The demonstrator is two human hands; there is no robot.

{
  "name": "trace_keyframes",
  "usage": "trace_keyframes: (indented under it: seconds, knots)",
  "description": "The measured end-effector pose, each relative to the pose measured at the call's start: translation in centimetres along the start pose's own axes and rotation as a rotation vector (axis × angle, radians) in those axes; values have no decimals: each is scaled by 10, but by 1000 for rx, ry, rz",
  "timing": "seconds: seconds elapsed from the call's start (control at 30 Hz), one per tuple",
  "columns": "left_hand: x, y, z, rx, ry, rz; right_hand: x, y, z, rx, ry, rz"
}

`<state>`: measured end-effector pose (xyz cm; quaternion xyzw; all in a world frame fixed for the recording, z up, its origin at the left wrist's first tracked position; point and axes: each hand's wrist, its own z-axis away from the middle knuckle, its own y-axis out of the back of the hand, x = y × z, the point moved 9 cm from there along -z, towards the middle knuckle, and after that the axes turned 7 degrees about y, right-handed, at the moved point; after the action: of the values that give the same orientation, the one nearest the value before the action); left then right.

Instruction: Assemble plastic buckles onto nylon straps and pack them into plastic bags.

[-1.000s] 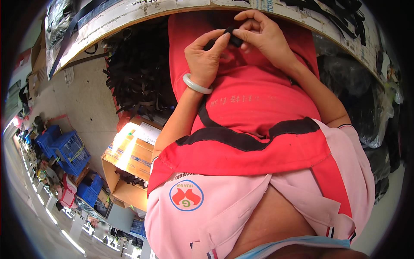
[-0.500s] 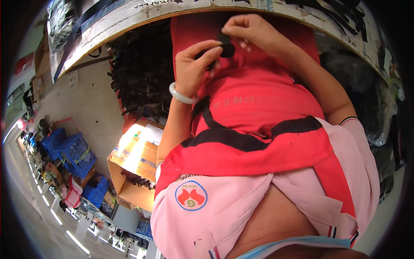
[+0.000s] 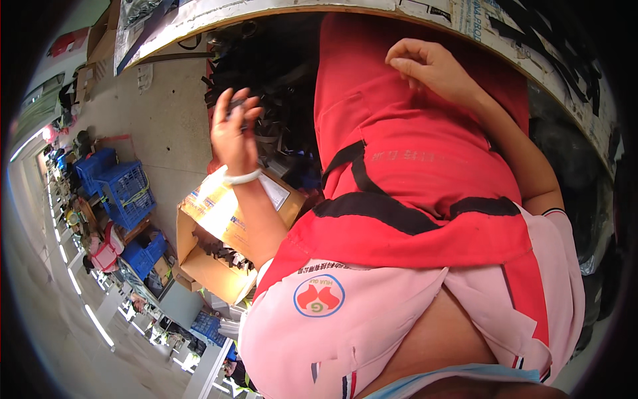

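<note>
The left hand (image 3: 234,136), fingers spread around a blurred dark piece (image 3: 236,108), had moved to 10 o'clock, beside black strips (image 3: 276,86); the right hand (image 3: 425,64) curled at 1 o'clock, contents indeterminable. Two-handed handling had apparently ended.

White glare on cardboard box (image 3: 216,209) left of centre, dark shadow beneath table (image 3: 458,18) at top, edges curved, corners black
</note>
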<state>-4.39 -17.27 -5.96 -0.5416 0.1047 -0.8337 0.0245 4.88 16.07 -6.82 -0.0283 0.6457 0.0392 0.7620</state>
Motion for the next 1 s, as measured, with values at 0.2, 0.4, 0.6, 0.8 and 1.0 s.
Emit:
trace_keyframes:
  seconds: [0.2, 0.4, 0.6, 0.8, 1.0]
  knots:
    - [-55, -179, 25, -556, 109, 15, -15, -12, -4, 15, 31, 24]
    - [-71, -224, 32, -550, -4, -475, -16, 14, 14, -2, 138, 276]
    - [-80, -230, 22, -561, 251, -271, -65, 101, 70, 482, 440, 855]
    - [-86, -245, 14, -571, 222, -277, -67, 189, 80, 676, 445, 1444]
    - [-79, -256, 16, -496, 221, -258, -131, 182, 85, 773, 906, 1174]
